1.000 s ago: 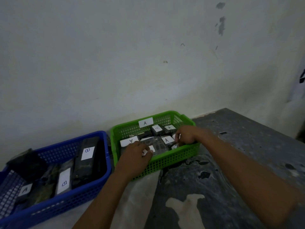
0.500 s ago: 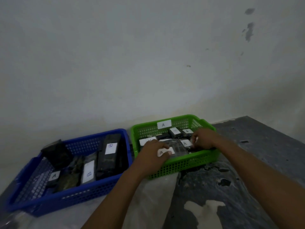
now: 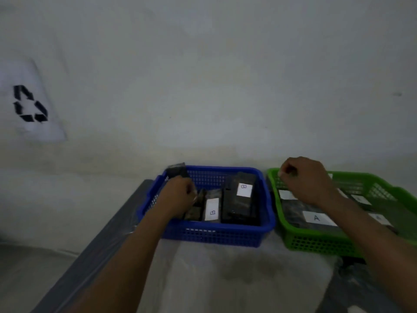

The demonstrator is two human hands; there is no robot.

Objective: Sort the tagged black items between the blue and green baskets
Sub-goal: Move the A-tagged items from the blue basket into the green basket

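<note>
The blue basket [image 3: 216, 233] stands in the middle and the green basket [image 3: 316, 243] touches its right side. Two black items with B tags [image 3: 244, 190] [image 3: 212, 210] lie in the blue one, and another black item [image 3: 178, 171] leans in its back left corner. Black items in the green basket carry A tags [image 3: 316, 218]. My left hand [image 3: 178, 196] reaches into the left part of the blue basket, fingers curled down among the items, hiding what is under it. My right hand [image 3: 303, 179] hovers over the green basket's back left, fingers curled shut.
Both baskets sit on a pale plastic sheet [image 3: 225, 279] over a dark mottled table, close to a white wall. The table's left edge [image 3: 108, 233] runs diagonally beside the blue basket. A white sheet with a black recycling symbol [image 3: 30, 103] hangs at the far left.
The view has swung left. My left hand left the green basket and went into the blue basket. My right hand lifted from the A-tagged items toward the green basket's back left.
</note>
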